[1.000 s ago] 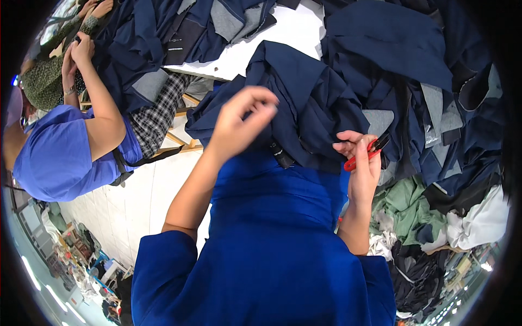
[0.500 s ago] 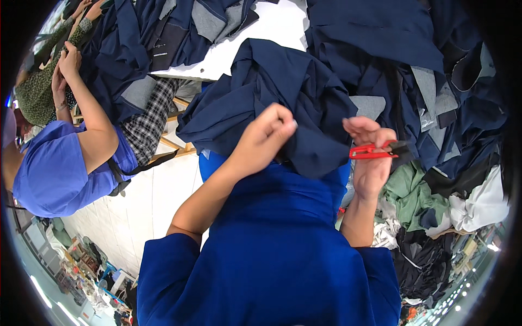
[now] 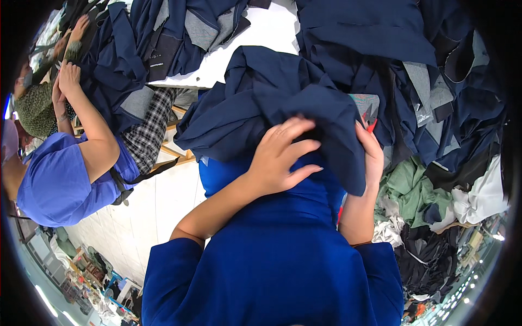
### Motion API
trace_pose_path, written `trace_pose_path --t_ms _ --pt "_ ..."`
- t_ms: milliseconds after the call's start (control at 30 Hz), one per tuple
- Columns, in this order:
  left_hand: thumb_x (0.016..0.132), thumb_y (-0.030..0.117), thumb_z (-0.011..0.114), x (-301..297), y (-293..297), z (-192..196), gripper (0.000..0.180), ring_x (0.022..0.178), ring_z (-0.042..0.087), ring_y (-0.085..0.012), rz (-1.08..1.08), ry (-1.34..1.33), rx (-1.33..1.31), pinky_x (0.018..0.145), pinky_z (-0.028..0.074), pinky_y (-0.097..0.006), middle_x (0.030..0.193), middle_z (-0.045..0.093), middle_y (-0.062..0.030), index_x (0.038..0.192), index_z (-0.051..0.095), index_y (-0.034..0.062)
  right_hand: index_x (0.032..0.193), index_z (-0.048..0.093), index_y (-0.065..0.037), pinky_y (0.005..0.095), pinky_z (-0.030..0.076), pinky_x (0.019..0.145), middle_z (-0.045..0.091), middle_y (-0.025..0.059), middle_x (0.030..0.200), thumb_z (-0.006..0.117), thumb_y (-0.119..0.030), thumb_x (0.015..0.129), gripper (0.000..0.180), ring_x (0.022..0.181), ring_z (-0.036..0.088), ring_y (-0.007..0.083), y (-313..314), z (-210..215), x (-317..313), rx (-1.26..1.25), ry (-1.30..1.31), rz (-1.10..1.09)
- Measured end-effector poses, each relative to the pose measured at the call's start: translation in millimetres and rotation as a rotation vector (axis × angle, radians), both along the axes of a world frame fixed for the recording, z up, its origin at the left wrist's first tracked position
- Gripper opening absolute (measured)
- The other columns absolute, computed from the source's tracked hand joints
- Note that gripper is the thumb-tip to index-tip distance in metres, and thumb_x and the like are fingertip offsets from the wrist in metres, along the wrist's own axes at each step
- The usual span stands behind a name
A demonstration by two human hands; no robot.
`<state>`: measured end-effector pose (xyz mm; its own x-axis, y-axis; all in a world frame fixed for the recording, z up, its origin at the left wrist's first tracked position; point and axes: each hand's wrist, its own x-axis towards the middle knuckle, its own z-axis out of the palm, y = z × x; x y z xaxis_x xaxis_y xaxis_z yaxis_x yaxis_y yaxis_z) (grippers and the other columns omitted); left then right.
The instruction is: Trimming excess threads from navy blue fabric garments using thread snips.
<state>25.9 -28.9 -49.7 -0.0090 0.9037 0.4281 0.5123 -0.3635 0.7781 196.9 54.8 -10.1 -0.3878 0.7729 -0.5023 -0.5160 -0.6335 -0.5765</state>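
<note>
A dark navy garment lies bunched across my lap, its far side at the white table's edge. Over its near folds is my left hand, fingers spread and nothing in its grip; whether the fingertips touch the cloth I cannot tell. At the garment's right edge, my right hand is partly covered by a raised flap of cloth, with its thumb along the fabric. Red-handled thread snips stick out from this hand, dark blades pointing away from me; most of their handle is hidden.
More navy garments with grey pieces pile on the white table, ahead and to the right. Green cloth and white cloth lie at the right. A co-worker in a purple top sits at the left beside a wooden stool.
My left hand has opened from a closed pinch and moved slightly right and nearer. My right hand, with the snips, has come against the garment, whose right part is now lifted over it.
</note>
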Motion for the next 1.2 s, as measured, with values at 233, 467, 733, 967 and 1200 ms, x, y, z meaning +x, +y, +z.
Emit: trace_pose_path --t_ms 233,467,733,967,1200 --pt "0.061 0.031 0.079 18.5 3.0 -8.0 0.039 0.13 0.024 -0.0437 0.218 0.051 0.185 0.098 0.018 -0.043 0.14 0.025 -0.0246 0.096 0.065 0.0215 0.124 0.045 0.008 0.0292 0.052 0.081 0.06 0.0188 0.109 0.044 -0.004 0.087 0.038 0.094 0.063 0.0229 -13.9 24.7 -1.3 -0.035 0.36 0.082" --pt "0.058 0.013 0.071 17.5 5.8 -3.0 0.027 0.12 0.038 -0.0359 0.242 -0.028 0.298 0.095 0.026 -0.039 0.13 0.041 -0.0194 0.083 0.065 0.0187 0.124 0.044 0.006 0.037 0.05 0.09 0.058 0.0201 0.114 0.042 -0.008 0.092 0.035 0.102 0.061 0.0275 -10.7 8.5 7.2 -0.178 0.458 0.047" --pt "0.063 -0.006 0.061 -3.5 3.1 27.2 0.02 0.084 0.066 -0.0251 -0.08 -0.418 0.156 0.083 0.048 -0.04 0.085 0.067 -0.0116 0.081 0.056 0.0032 0.089 0.047 -0.008 0.0246 0.043 0.075 0.054 0.0059 0.105 0.057 -0.005 0.088 0.01 0.083 0.051 0.0093 5.0 -23.2 12.1 0.379 -0.285 -0.319" --pt "0.068 -0.01 0.065 3.1 1.1 40.7 0.022 0.061 0.06 -0.0164 0.15 -0.514 0.045 0.063 0.047 -0.026 0.072 0.062 -0.0076 0.086 0.06 -0.0004 0.086 0.042 -0.005 0.0236 0.039 0.063 0.052 0.0126 0.093 0.044 -0.008 0.094 0.01 0.072 0.046 0.0111 -9.0 -4.2 16.2 0.954 -0.618 -0.315" --pt "0.068 -0.004 0.07 -2.3 9.5 43.1 0.019 0.061 0.06 -0.0165 0.015 -0.257 0.098 0.066 0.046 -0.027 0.072 0.065 -0.0053 0.084 0.063 0.0022 0.099 0.06 0.001 0.0187 0.032 0.05 0.052 0.0002 0.071 0.079 -0.004 0.065 0.039 0.058 0.043 0.004 -37.6 30.3 -12.8 0.917 -0.59 0.258"
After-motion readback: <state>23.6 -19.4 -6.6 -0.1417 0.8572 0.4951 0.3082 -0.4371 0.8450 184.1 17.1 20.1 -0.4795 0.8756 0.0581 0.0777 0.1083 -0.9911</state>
